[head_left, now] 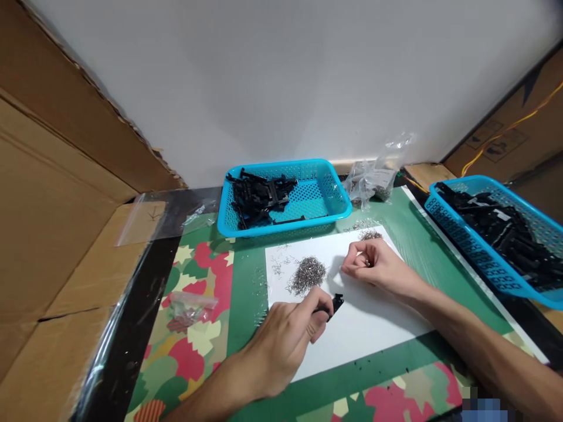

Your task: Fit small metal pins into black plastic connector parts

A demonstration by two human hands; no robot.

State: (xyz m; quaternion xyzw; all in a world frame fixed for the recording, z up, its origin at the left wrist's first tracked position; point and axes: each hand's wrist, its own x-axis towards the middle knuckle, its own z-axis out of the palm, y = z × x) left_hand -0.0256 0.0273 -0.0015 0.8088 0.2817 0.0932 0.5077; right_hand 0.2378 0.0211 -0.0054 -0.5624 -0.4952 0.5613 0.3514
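Observation:
Gripped between the fingers of my left hand is a black plastic part, its notched end sticking out to the right. My right hand hovers over the white sheet with its fingers curled and pinched together; whatever sits in the pinch is too small to name. A pile of small metal springs or clips lies on the sheet just beyond my left hand. Behind my right hand is a second small metal heap, partly covered by the hand.
A blue basket at the back holds black plastic parts. Another blue basket, full of similar parts, stands at the right. Clear plastic bags lie behind the sheet. Cardboard walls the left side.

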